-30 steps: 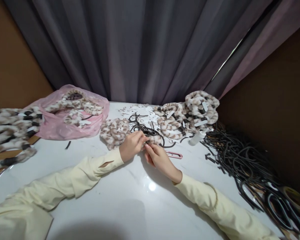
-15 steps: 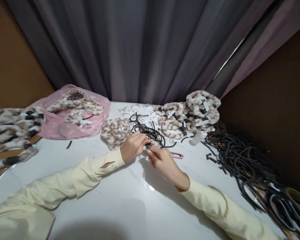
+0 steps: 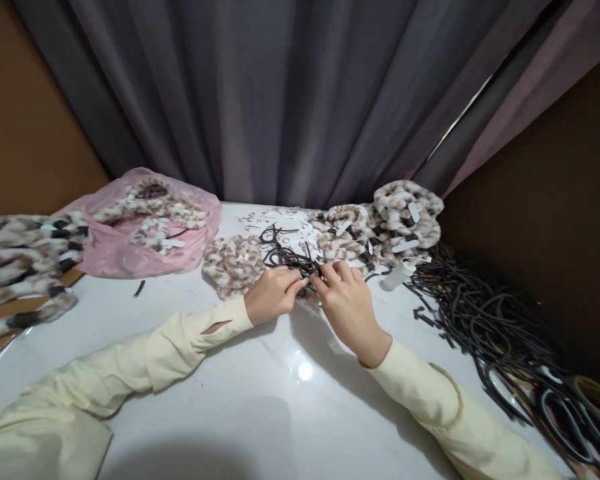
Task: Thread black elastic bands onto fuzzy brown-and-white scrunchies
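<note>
My left hand (image 3: 274, 293) is closed in a pinch on a small spotted furry strip (image 3: 311, 301), mostly hidden between and below the hands. Beside it my right hand (image 3: 349, 308) has thumb and forefinger pressed together close to the left fingertips; what they pinch is too small to make out. Just behind the fingers lies a tangle of thin black cords (image 3: 283, 252). To the left of that sits a coiled bundle of white-and-brown furry strip (image 3: 234, 263). Small white tags (image 3: 280, 217) are scattered at the back.
A pink plastic bag (image 3: 115, 257) with furry pieces stands at back left, beside more furry strips (image 3: 10, 267). Tagged furry coils (image 3: 405, 207) are piled at back right, near a small white bottle (image 3: 399, 275). Black cords (image 3: 480, 320) and scissors (image 3: 563, 420) lie along the right side.
My right hand has moved slightly up and right, turning its back upward, with its fingers now over the cords. The pink-handled tool is now hidden behind it. My left hand has barely shifted.
</note>
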